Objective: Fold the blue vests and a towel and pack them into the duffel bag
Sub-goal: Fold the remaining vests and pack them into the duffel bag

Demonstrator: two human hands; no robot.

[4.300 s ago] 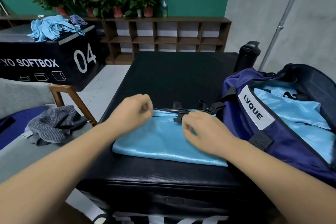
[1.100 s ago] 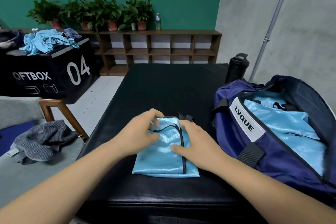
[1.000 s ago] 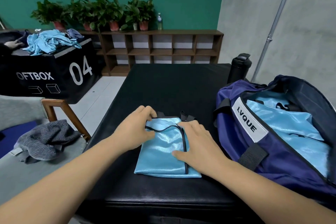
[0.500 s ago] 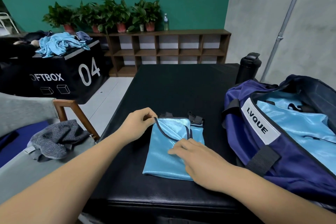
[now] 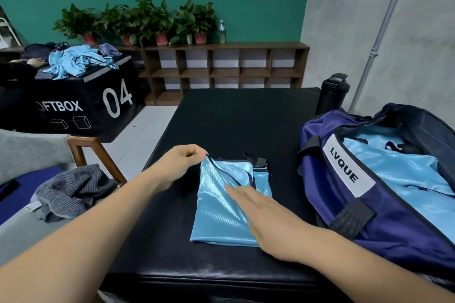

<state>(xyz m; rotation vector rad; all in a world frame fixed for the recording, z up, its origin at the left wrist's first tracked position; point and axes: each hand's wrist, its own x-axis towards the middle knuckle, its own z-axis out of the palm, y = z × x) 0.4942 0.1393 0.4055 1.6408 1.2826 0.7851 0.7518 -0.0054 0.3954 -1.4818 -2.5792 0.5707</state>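
A shiny blue vest (image 5: 219, 209), folded into a narrow rectangle with black trim, lies on the black padded table (image 5: 236, 120). My left hand (image 5: 178, 163) pinches the vest's upper left corner. Flat on the vest's right half lies my right hand (image 5: 266, 216), fingers straight and pressing down. The open navy duffel bag (image 5: 364, 206) with an "LVQUE" label stands at the right. Folded blue vests (image 5: 403, 174) lie inside it. A grey striped towel (image 5: 73, 189) lies crumpled on the chair at the left.
A black bottle (image 5: 332, 96) stands behind the bag. A wooden-armed chair (image 5: 81, 150) is at the left. More blue vests (image 5: 78, 60) are heaped on a black "04" box, where another person's hand rests. A shelf with plants lines the back wall.
The vest went from a wide half-fold to a narrow rectangle. In the last half second my left hand drew the upper left corner outward, and my right hand slid down the cloth.
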